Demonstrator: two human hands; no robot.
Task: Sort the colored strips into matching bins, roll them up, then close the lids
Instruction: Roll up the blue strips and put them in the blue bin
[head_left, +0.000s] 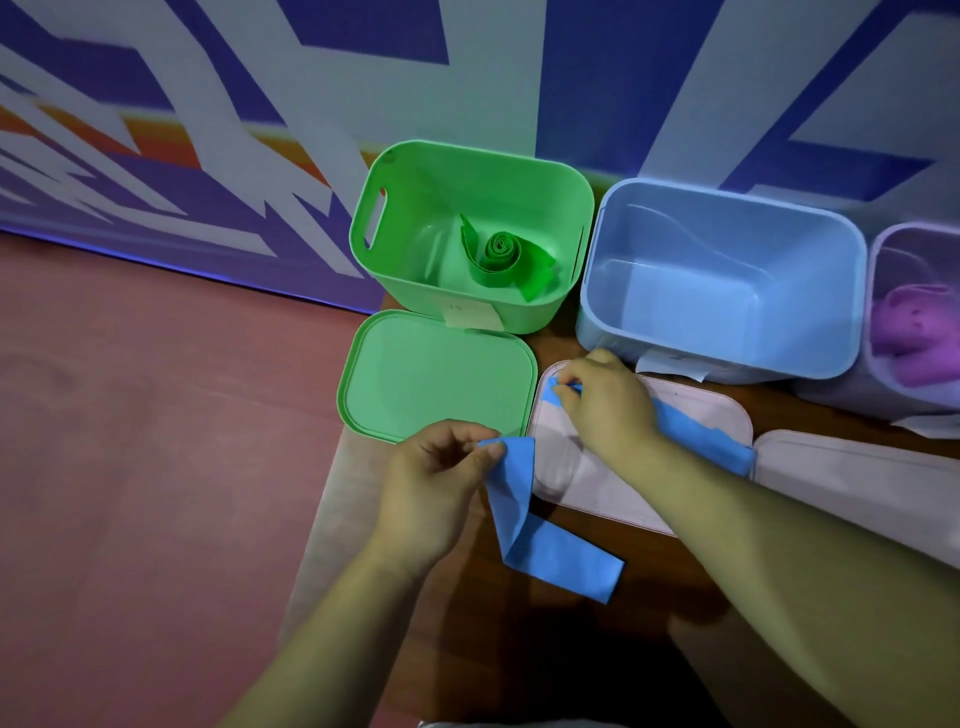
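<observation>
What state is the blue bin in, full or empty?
Empty: the blue bin shows only its bare floor; the blue strip is outside it.

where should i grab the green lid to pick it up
Probably its left rim, coming from the left. The green lid lies flat; the green bin butts its far edge, a white lid crowds its right, and the left hand covers its near corner.

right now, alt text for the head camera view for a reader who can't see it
The left hand pinches one end of a blue strip; the right hand pinches more blue strip on a pale lid. Behind stand an open green bin holding a rolled green strip and an empty blue bin.
</observation>
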